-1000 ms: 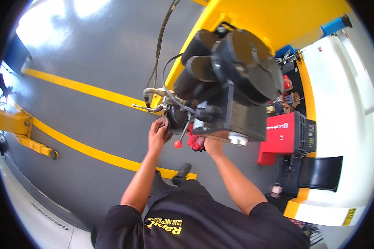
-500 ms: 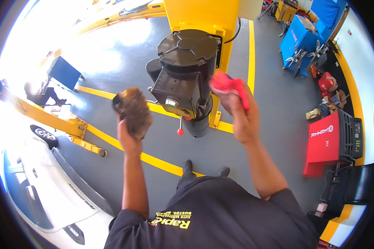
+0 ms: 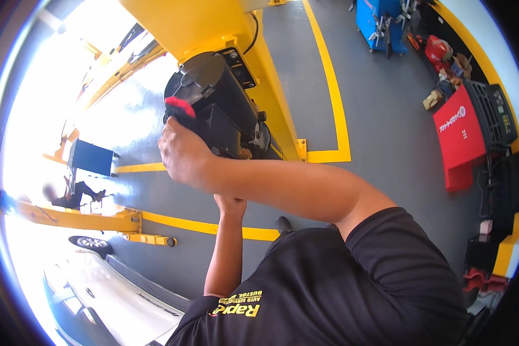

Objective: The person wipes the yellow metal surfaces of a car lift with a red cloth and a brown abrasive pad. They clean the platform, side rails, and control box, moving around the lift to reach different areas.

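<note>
My right hand (image 3: 181, 151) reaches across to the left and is closed around a red cloth (image 3: 180, 106) with a dark part. The cloth is at the black cylindrical motor unit (image 3: 199, 81), over the near left side of its round top; whether it touches cannot be made out. Below my right forearm, my left hand (image 3: 230, 203) shows only at the wrist and its base; the forearm hides its fingers. A small brownish patch (image 3: 245, 154) peeks out above the forearm beside the unit, too little to name.
The unit is fixed to a yellow lift post (image 3: 271, 98). A white car (image 3: 115, 294) stands at lower left, near a yellow lift arm (image 3: 86, 219). A person (image 3: 72, 196) sits by a blue cabinet (image 3: 92, 157). At right stands a red machine (image 3: 461, 130).
My right hand has swung left with the red cloth to the motor unit. My left hand, which held a dirty brown rag-like piece, has moved right beneath my right forearm. The view has turned.
</note>
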Motion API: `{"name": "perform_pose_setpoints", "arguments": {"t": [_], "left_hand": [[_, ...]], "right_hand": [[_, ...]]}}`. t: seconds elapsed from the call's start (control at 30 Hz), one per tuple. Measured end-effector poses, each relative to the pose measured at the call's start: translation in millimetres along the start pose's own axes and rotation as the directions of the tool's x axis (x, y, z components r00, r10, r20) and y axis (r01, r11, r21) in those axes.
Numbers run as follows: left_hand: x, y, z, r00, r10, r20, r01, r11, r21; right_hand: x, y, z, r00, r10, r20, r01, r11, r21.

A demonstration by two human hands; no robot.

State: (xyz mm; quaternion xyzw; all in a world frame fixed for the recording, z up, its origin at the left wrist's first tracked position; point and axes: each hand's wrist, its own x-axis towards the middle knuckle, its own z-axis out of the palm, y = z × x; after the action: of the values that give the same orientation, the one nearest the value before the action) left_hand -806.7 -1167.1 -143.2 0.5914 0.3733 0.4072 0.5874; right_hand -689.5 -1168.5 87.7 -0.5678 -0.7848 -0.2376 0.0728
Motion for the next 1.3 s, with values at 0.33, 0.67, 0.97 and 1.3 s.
{"name": "perform_pose_setpoints", "arguments": {"t": [0.33,0.67,0.97,1.3], "left_hand": [[-7.2,78.9,-73.5,0.975,-0.217,0.055,0.198,0.719,-0.666],[22.5,115.1,-149.4,0.974,-0.224,0.017,0.173,0.695,-0.698],[83.6,103.3,-145.6,0.985,0.045,0.165,0.092,0.674,-0.733],[53.0,87.1,-192.5,0.991,0.124,0.055,-0.048,0.702,-0.710]], "right_hand": [[-87.9,19.4,20.5,0.957,-0.234,-0.174,0.235,0.972,-0.011],[-86.6,-10.4,-38.3,0.940,0.211,-0.268,-0.113,0.935,0.337],[-51.1,-53.6,57.9,0.949,0.167,-0.269,-0.213,0.965,-0.152],[-65.1,34.9,-33.3,0.836,0.413,-0.362,-0.174,0.824,0.539]]}}
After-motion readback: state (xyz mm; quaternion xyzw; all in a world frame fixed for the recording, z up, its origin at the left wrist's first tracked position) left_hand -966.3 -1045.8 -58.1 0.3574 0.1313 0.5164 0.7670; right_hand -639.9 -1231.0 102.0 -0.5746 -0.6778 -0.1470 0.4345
